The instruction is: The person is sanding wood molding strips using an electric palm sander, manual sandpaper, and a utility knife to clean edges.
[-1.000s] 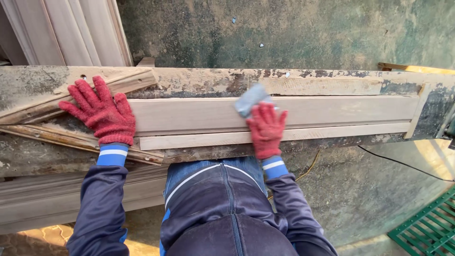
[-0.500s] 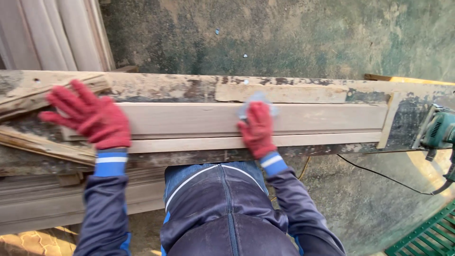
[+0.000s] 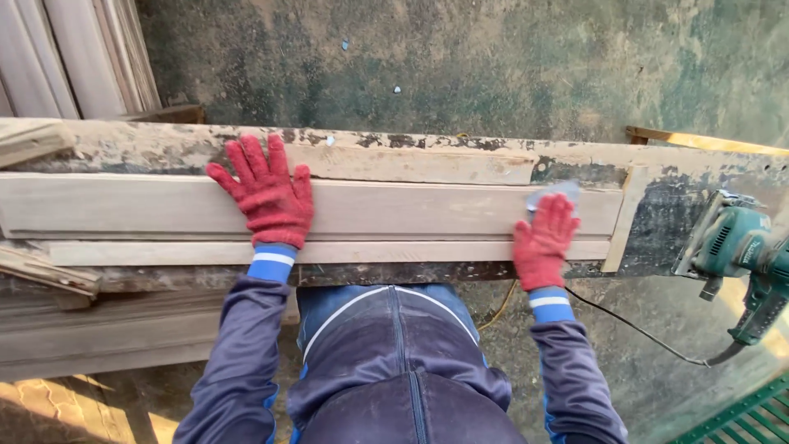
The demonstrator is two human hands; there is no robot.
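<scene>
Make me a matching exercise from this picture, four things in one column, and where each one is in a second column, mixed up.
1. left hand
2. right hand
3. green power sander
4. black cable

a. at the bench's right end
b. flat on the board, fingers spread
c. trailing over the floor
d. pressing grey sandpaper near the long board's right end

Pairs: 1-b, 2-d, 3-a, 4-c

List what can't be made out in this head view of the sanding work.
- Sandpaper: mostly hidden under the right hand; only its far edge shows.
- Wooden board: its left end is cut off by the frame edge, and the left hand covers part of it.
- Green power sander: its cord runs out of view at the bottom edge.
- Stacked mouldings: cropped at the top left corner.
</scene>
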